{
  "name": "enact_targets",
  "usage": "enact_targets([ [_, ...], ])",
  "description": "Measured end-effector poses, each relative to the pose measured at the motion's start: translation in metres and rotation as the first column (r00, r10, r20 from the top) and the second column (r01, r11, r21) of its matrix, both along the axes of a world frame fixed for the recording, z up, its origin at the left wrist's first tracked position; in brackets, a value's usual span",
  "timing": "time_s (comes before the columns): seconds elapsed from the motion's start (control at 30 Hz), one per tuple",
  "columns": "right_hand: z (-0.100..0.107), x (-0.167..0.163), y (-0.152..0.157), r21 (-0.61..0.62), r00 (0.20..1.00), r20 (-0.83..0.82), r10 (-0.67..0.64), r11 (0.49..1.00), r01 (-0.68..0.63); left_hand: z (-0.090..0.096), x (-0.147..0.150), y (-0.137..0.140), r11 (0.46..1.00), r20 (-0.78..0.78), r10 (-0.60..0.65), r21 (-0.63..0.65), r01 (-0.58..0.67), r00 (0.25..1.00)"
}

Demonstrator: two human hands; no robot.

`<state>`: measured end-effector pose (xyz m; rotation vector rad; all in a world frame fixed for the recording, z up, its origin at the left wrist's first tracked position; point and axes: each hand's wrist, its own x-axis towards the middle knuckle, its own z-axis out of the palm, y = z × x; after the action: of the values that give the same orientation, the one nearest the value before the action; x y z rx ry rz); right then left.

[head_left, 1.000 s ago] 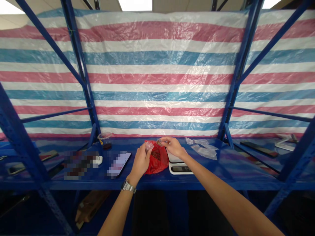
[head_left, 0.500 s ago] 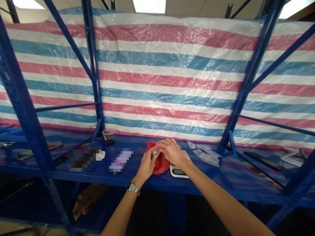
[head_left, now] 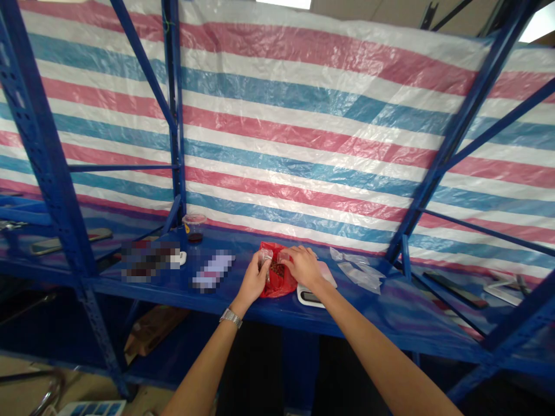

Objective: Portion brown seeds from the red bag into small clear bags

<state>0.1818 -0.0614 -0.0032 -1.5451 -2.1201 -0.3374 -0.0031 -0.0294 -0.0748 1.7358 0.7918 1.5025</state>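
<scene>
A red plastic bag (head_left: 277, 284) with dark red-brown pieces inside lies open on the blue shelf (head_left: 243, 297). My left hand (head_left: 254, 277) and my right hand (head_left: 303, 264) meet just above it, each pinching an edge of a small clear plastic bag (head_left: 274, 258) held between them. A silver watch is on my left wrist. A white digital scale (head_left: 313, 292) sits right of the red bag, partly under my right hand.
Several empty clear bags (head_left: 358, 268) lie right of the scale. A clear cup (head_left: 195, 228) with dark liquid stands by the blue upright at the back left. Blurred flat items lie left of the red bag. A striped tarp hangs behind the rack.
My right hand came left from above the scale to meet the left hand over the red bag; both now hold the small clear bag. The view tilted and shifted left.
</scene>
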Motion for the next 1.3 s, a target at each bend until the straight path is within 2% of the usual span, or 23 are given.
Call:
enact_targets([
  [0.1,-0.008,-0.005,0.001,0.012,0.991,-0.121,0.056,0.998,-0.055,-0.003,0.000,0.003,1.000,-0.005,0.006,0.000,-0.006,1.000],
  [0.2,-0.009,-0.013,-0.003,0.003,0.932,-0.308,0.189,0.980,-0.198,-0.010,0.000,0.007,0.999,-0.033,0.022,0.026,-0.021,0.999],
  [0.27,-0.006,-0.018,-0.006,-0.019,0.901,-0.353,0.253,0.961,-0.277,-0.014,0.000,0.009,0.998,-0.075,0.044,0.056,-0.040,0.996],
  [0.33,-0.002,-0.021,-0.009,-0.038,0.901,-0.338,0.271,0.953,-0.300,-0.017,0.001,0.009,0.994,-0.127,0.083,0.085,-0.073,0.988],
  [0.5,0.009,-0.019,-0.014,-0.084,0.925,-0.339,0.173,0.974,-0.213,-0.015,0.001,0.001,0.986,-0.264,0.135,0.134,-0.103,0.955],
  [0.73,0.012,-0.011,-0.023,0.031,0.962,-0.257,0.087,0.996,-0.081,-0.008,0.001,-0.007,0.979,-0.304,0.148,0.179,-0.096,0.941],
  [0.87,0.025,0.008,-0.020,0.054,0.896,-0.444,-0.009,0.998,0.036,-0.010,0.001,-0.008,0.977,-0.368,0.174,0.183,-0.112,0.913],
  [0.93,0.033,0.024,-0.016,0.078,0.836,-0.549,0.008,0.996,0.041,-0.012,0.001,-0.008,0.971,-0.407,0.216,0.185,-0.151,0.888],
  [1.03,0.038,0.052,-0.012,0.107,0.784,-0.618,0.053,0.994,0.018,-0.015,0.001,-0.007,0.959,-0.417,0.269,0.201,-0.200,0.868],
  [1.13,0.026,0.080,-0.012,0.070,0.775,-0.631,0.039,0.997,0.007,-0.018,0.000,-0.004,0.952,-0.397,0.294,0.198,-0.232,0.869],
  [1.3,-0.014,0.117,-0.009,-0.050,0.762,-0.642,-0.087,0.996,0.071,-0.023,-0.001,0.004,0.944,-0.289,0.325,0.155,-0.291,0.900],
])
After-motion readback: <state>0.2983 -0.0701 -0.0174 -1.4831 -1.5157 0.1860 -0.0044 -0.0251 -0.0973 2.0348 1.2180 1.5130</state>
